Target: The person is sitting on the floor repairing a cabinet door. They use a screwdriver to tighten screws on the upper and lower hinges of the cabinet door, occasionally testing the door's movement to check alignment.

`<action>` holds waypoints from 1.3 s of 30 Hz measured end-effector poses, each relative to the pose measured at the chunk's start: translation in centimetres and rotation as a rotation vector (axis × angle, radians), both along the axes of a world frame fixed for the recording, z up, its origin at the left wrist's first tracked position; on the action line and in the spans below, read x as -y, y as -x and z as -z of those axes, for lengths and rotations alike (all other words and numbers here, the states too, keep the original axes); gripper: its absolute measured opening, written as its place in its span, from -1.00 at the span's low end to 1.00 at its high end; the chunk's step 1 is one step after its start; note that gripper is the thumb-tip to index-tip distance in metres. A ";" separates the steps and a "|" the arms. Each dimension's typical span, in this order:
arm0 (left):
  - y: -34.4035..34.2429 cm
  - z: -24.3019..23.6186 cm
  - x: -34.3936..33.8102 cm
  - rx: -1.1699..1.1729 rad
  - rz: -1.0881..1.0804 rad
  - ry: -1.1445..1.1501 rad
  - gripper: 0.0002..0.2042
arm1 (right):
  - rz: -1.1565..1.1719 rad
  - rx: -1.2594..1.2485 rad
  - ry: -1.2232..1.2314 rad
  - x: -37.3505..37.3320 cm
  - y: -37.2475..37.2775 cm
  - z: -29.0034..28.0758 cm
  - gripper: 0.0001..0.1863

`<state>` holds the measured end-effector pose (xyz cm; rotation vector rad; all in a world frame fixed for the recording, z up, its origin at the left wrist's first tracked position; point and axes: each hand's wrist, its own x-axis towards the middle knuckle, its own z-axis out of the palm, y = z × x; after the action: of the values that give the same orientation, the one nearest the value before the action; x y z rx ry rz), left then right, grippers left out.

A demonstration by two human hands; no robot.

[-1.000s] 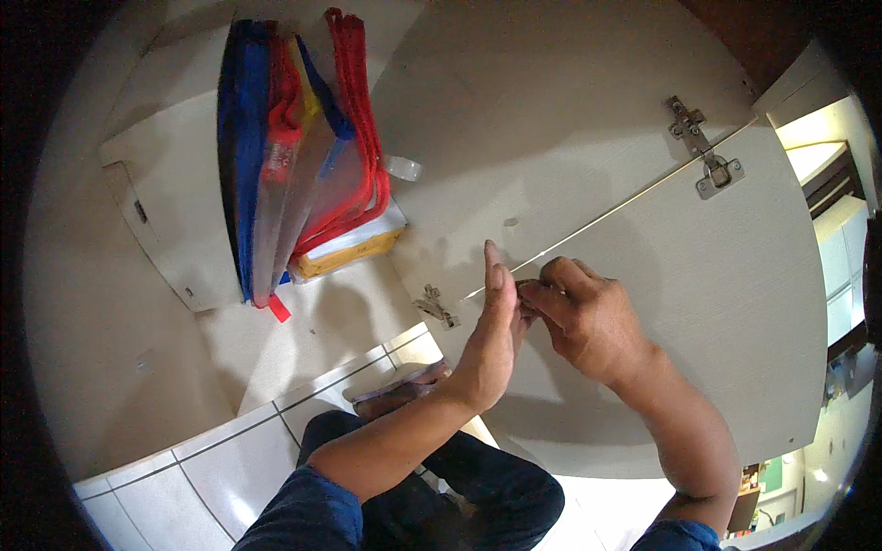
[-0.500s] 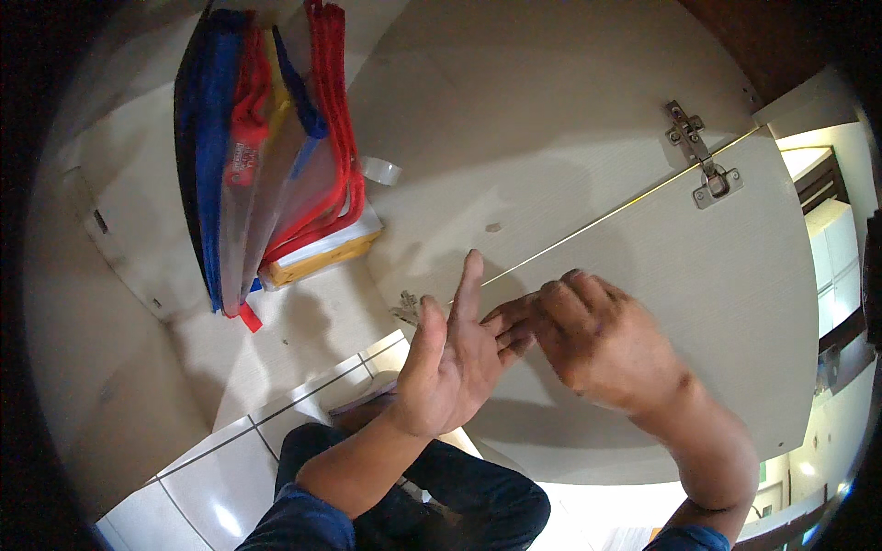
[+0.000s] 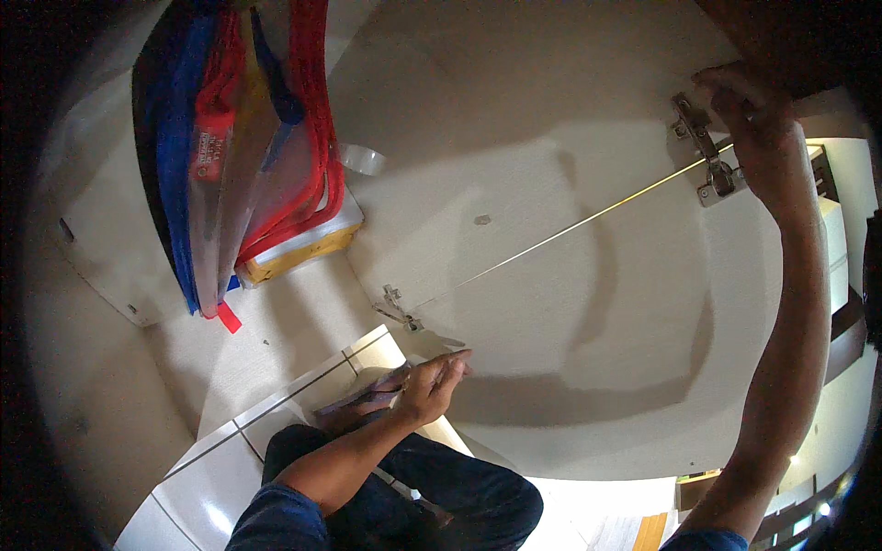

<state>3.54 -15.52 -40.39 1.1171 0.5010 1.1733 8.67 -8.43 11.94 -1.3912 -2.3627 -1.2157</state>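
My right hand [image 3: 758,124] is raised at the upper right, beside the metal upper hinge [image 3: 706,151]. Its fingers bend toward the dark edge above the hinge, with a gap between thumb and forefinger; nothing shows in them. My left hand [image 3: 434,387] is low, over my lap, near the small lower hinge [image 3: 401,308]. Its fingers point up and right, loosely stretched, and no held thing is visible. Between the hinges, a thin bright gap runs slantwise, with the pale cabinet door [image 3: 570,441] on its near side.
Zip folders with red and blue edges [image 3: 317,147] stand in the cabinet at the left, beside a yellow-and-white stack [image 3: 299,257]. A roll of clear tape [image 3: 362,160] lies near them. White floor tiles [image 3: 207,477] and my crossed legs [image 3: 487,500] are below.
My hands were together in the middle, the right one at the left one's fingers. They have parted: the right went up to the upper hinge, the left lower. The view shifted slightly.
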 end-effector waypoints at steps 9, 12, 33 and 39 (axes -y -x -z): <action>-1.8 6.3 -1.0 0.125 -0.082 1.048 -0.59 | 0.087 -0.001 0.150 -1.4 -0.5 0.4 -0.83; -1.8 5.7 -1.2 0.094 -0.090 1.044 -0.59 | 0.092 0.042 0.074 -1.5 -1.0 0.7 -0.81; 0.3 7.2 -3.2 0.280 -0.031 1.069 -0.49 | 0.381 0.171 0.158 -4.8 2.8 1.5 -0.40; 1.2 4.3 -4.4 0.244 -0.078 1.119 -0.45 | 0.293 0.152 0.108 -5.0 2.5 4.1 -0.40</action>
<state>2.32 -11.10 -44.70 -0.0071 0.8562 0.8498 6.15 -3.43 7.81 -1.7912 -2.4183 -1.3234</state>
